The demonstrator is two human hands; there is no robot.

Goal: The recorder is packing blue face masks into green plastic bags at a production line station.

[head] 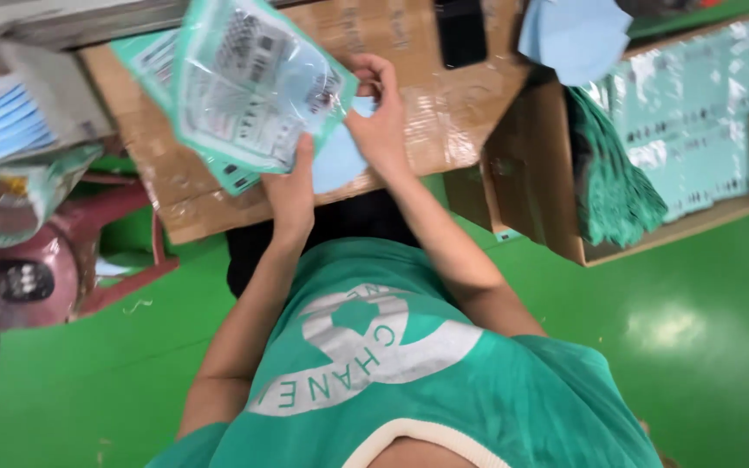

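Green shirt (pixel 409 381), nearest the camera; both forearms reach away from it over the green floor (pixel 695 347).

Left hand (pixel 292 186): fingers closed on the lower edge of a teal-edged clear pouch (pixel 249 82), held tilted up off the table (pixel 444 113), apparently so its mouth faces the other hand.

Right hand (pixel 381 117), just right of the pouch: fingers pinched on a pale blue mask (pixel 340 160) at the pouch's opening.

Table: cardboard-covered, taped, beyond the hands.

Box (pixel 565 221), right of the pouch: open cardboard, stacked with more teal pouches.

Fan (pixel 19 277), left of the pouch, low.

Blue stack (pixel 2 130), far left.
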